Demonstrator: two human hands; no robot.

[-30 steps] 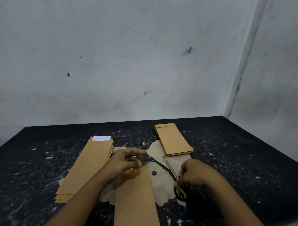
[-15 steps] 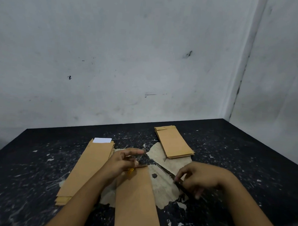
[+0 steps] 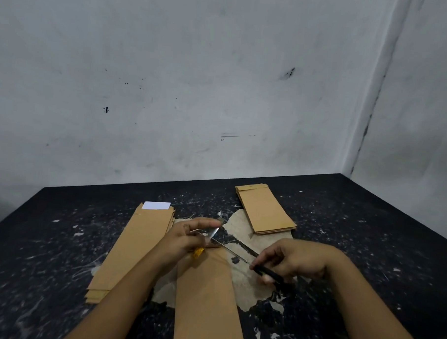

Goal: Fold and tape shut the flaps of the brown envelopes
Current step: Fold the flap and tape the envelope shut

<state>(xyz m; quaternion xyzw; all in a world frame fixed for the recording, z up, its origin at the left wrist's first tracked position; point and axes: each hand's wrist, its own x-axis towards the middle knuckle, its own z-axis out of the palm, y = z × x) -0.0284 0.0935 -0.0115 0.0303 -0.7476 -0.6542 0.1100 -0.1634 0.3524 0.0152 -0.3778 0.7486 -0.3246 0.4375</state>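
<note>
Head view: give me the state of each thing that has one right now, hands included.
left hand: grip pinching a strip of clear tape
right hand: grip around scissors, blades open, tips at the tape
centre envelope: flat on the table, top end under the left hand
left stack: flat, white slip showing at the far end
right stack: flat, flaps folded

Dim, flat light — soft, wide-angle bowing

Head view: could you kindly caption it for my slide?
Right hand brings scissors to tape held by left hand.
</note>
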